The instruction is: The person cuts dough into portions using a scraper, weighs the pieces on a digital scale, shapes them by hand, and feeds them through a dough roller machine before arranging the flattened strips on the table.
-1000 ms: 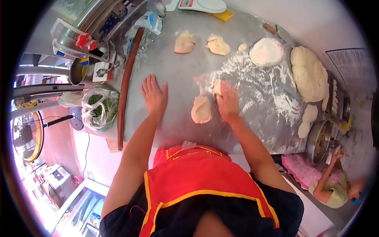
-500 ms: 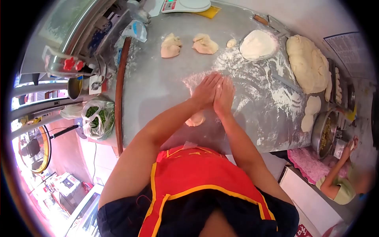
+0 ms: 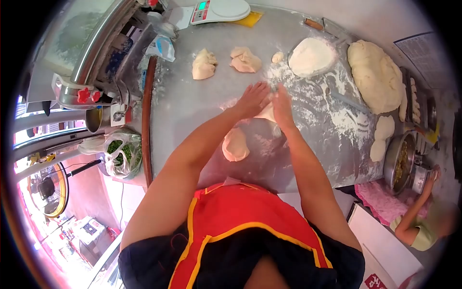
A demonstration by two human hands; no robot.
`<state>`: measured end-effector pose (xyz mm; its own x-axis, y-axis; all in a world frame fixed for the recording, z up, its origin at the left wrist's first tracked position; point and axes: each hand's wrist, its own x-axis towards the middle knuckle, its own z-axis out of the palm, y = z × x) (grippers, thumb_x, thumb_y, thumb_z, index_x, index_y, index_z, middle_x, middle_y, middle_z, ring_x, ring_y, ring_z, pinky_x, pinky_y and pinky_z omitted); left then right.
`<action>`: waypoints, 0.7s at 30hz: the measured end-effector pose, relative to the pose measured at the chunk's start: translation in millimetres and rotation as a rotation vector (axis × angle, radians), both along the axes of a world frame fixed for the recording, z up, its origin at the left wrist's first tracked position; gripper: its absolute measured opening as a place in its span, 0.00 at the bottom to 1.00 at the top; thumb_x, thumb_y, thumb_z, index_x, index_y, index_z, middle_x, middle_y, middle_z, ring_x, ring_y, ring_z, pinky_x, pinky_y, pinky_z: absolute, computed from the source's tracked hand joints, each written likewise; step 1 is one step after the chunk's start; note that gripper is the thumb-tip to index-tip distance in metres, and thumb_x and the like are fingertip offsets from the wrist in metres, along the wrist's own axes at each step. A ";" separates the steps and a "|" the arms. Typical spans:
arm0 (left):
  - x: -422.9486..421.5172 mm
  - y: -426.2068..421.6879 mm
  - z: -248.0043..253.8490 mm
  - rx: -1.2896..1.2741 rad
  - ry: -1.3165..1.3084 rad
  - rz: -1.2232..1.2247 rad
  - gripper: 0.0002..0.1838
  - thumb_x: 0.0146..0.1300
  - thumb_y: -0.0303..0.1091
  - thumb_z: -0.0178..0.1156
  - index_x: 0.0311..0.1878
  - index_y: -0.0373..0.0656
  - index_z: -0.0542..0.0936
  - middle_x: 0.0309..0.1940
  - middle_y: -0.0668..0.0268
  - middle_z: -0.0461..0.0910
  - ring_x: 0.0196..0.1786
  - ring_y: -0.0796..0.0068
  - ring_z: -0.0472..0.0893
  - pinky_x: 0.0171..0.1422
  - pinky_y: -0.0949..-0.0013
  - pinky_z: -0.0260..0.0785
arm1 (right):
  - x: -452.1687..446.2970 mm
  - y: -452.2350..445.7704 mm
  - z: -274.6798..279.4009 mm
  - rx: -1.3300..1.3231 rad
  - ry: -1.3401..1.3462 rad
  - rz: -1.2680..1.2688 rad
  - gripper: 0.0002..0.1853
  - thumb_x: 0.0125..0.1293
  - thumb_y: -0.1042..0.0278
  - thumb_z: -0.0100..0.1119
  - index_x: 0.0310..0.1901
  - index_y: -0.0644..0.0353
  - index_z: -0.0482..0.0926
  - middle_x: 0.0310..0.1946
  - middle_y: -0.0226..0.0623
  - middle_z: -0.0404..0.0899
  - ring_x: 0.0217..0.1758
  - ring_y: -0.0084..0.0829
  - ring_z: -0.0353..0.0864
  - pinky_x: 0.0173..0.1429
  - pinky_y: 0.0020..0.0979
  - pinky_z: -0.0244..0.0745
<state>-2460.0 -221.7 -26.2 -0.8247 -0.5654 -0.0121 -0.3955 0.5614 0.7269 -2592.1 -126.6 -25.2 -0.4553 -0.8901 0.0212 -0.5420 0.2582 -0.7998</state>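
Flanking smooth, pale dough [image 3: 266, 113], left hand [image 3: 253, 100] lies spread; right hand [image 3: 283, 108] blurred, grip unclear.

Pale dough [image 3: 267, 114], partly hidden

White scale [image 3: 224, 9] overlapping yellow card [image 3: 250, 19]; greens [image 3: 114, 152] in plastic bag [image 3: 134, 151]; fan [image 3: 48, 190].

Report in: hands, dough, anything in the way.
Left hand flat, right hand blurred, both at a dough piece. Piece partly covered by the hands. Second dough lump close by on the apron side; no visible obstruction.
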 end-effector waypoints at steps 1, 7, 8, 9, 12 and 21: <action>2.4 -3.5 1.9 0.225 0.114 0.036 0.27 0.69 0.43 0.46 0.68 0.40 0.63 0.70 0.53 0.58 0.74 0.56 0.53 0.77 0.59 0.44 | -4.9 4.8 10.0 -0.069 -0.301 -0.019 0.28 0.68 0.60 0.49 0.66 0.64 0.62 0.67 0.52 0.60 0.70 0.47 0.58 0.72 0.41 0.54; 36.4 11.9 28.9 0.068 -0.117 0.239 0.24 0.57 0.42 0.63 0.53 0.38 0.72 0.48 0.52 0.75 0.52 0.51 0.73 0.58 0.55 0.67 | -10.6 42.1 6.1 0.004 0.209 0.045 0.27 0.55 0.64 0.65 0.56 0.66 0.71 0.44 0.52 0.78 0.49 0.47 0.76 0.54 0.39 0.70; 36.8 24.1 27.6 -0.033 -0.075 0.218 0.25 0.56 0.41 0.63 0.53 0.38 0.72 0.46 0.51 0.75 0.51 0.50 0.74 0.57 0.55 0.67 | -10.0 45.2 4.9 0.009 0.163 0.027 0.27 0.54 0.65 0.66 0.54 0.66 0.72 0.42 0.51 0.78 0.46 0.46 0.77 0.52 0.39 0.71; 35.3 34.0 23.2 -0.129 -0.035 0.196 0.26 0.55 0.41 0.64 0.54 0.38 0.71 0.45 0.50 0.76 0.50 0.50 0.74 0.56 0.55 0.68 | -9.1 48.6 4.6 0.017 0.115 0.010 0.26 0.53 0.65 0.67 0.53 0.66 0.72 0.40 0.50 0.79 0.44 0.45 0.78 0.50 0.39 0.72; 21.7 33.7 26.9 0.054 -0.248 0.253 0.27 0.53 0.39 0.66 0.54 0.39 0.70 0.45 0.55 0.77 0.51 0.52 0.75 0.55 0.59 0.69 | -19.8 50.6 9.4 0.227 -0.051 0.008 0.24 0.51 0.68 0.69 0.49 0.66 0.73 0.34 0.44 0.79 0.37 0.41 0.78 0.42 0.37 0.73; 55.5 13.4 71.9 0.000 -0.027 -0.053 0.25 0.54 0.36 0.64 0.55 0.45 0.71 0.58 0.58 0.70 0.60 0.57 0.69 0.61 0.59 0.65 | 0.6 58.9 71.4 -0.086 0.243 0.214 0.16 0.59 0.73 0.58 0.49 0.62 0.74 0.39 0.42 0.75 0.45 0.42 0.72 0.51 0.40 0.66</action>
<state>-2404.5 -208.3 45.6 -0.8531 -0.5206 -0.0348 -0.3846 0.5824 0.7162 -2591.5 -67.7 46.2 -0.2305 -0.9552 0.1854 -0.7540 0.0549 -0.6546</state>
